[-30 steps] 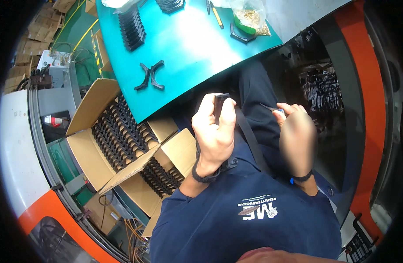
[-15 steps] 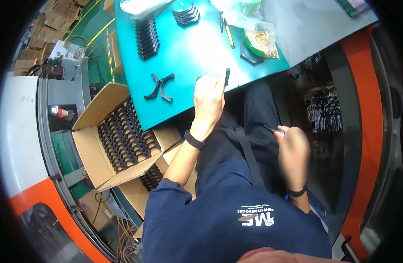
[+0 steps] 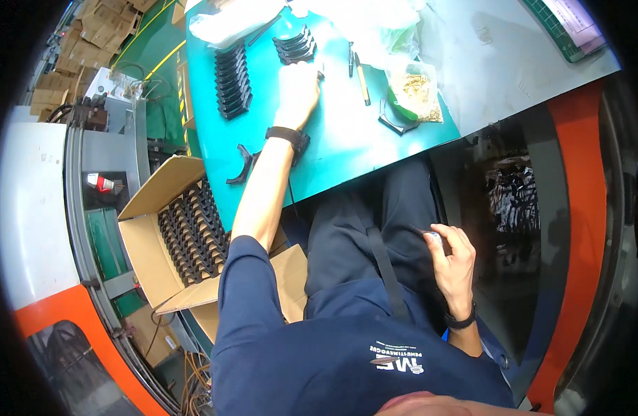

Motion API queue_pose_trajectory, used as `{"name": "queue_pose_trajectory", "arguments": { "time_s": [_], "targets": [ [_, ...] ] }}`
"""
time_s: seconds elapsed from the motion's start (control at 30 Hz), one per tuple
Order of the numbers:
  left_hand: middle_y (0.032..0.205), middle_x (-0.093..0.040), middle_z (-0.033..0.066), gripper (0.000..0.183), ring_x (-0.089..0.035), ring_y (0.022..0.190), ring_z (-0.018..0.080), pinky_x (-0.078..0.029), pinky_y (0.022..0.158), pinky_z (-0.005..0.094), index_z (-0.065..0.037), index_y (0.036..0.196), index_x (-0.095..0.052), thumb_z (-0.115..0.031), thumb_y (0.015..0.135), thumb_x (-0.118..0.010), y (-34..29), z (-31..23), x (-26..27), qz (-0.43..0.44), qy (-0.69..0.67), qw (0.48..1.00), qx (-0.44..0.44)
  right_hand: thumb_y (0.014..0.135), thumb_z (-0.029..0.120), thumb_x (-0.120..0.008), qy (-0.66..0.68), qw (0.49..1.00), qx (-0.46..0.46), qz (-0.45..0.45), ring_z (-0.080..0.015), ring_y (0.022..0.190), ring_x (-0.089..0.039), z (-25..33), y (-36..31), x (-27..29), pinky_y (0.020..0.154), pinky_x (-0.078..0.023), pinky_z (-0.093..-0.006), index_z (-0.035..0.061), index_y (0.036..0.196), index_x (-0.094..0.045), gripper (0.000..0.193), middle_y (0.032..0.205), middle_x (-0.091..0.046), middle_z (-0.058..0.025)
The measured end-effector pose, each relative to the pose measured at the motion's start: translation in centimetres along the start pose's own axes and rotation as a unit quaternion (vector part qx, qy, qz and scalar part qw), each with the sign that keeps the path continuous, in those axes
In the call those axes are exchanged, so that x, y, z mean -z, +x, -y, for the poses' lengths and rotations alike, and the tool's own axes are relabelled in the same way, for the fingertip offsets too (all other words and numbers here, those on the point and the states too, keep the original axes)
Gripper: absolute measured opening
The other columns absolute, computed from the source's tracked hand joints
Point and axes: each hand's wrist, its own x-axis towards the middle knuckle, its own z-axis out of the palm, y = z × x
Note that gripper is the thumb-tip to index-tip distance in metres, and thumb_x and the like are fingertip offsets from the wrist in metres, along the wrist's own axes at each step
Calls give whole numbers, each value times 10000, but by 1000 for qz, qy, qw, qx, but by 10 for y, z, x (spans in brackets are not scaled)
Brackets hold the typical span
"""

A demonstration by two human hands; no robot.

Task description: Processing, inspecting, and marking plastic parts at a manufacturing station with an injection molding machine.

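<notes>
My left hand reaches over the green table mat, its fingers closed on a black curved bracket that is mostly hidden by the hand. Just beyond the fingertips lies a short row of matching brackets. A longer row of brackets is to its left. One loose bracket rests near the mat's left edge, beside my left forearm. Low over my lap, my right hand pinches a small tool with a thin dark tip; its exact kind is too small to make out.
An open carton packed with black brackets stands left of the table. Toward the right of the mat are a bag of small brass-coloured pieces, another bracket, a yellow-handled tool and a dark pen.
My left hand has moved forward and left from the mat's near edge to the short row, carrying the bracket. My right hand has shifted slightly and still holds the small tool.
</notes>
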Motion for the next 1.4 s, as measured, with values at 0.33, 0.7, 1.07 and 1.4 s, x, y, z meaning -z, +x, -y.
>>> {"name": "queue_pose_trajectory", "arguments": {
  "time_s": [0.33, 0.7, 1.07, 1.4],
  "targets": [
    [997, -613, 130, 339, -595, 910, 319, -482, 782, 435, -85, 1086, -641, -200, 779, -726, -39, 33, 42, -145, 74, 983, 90, 831, 147, -716, 6, 1000, -5, 17, -311, 767, -615, -7, -5, -1, 683, -478, -372, -10, 956, -664, 207, 836, -648, -155],
    [941, -676, 154, 215, -646, 913, 330, -508, 794, 444, -78, 1021, -633, -194, 840, -644, 0, 45, 10, -7, -13, 998, 56, 839, 189, -715, 14, 997, 52, 59, -305, 742, -615, 9, -11, -15, 666, -479, -376, 0, 936, -682, 215, 822, -657, -153],
    [955, -693, 163, 247, -667, 897, 339, -522, 796, 439, -103, 1034, -663, -280, 866, -626, 15, 33, 18, -47, -30, 990, 132, 833, 174, -716, 32, 998, 1, 53, -308, 773, -624, -9, -9, -14, 688, -483, -373, -1, 944, -682, 210, 845, -660, -155],
    [858, -677, 141, 298, -643, 783, 216, -500, 728, 342, -4, 984, -680, -277, 865, -682, -161, 32, 121, -19, -168, 942, 290, 844, 157, -694, 28, 995, -36, 89, -314, 822, -629, 0, -2, -11, 736, -483, -369, -11, 968, -660, 212, 864, -638, -158]
  ]
}}
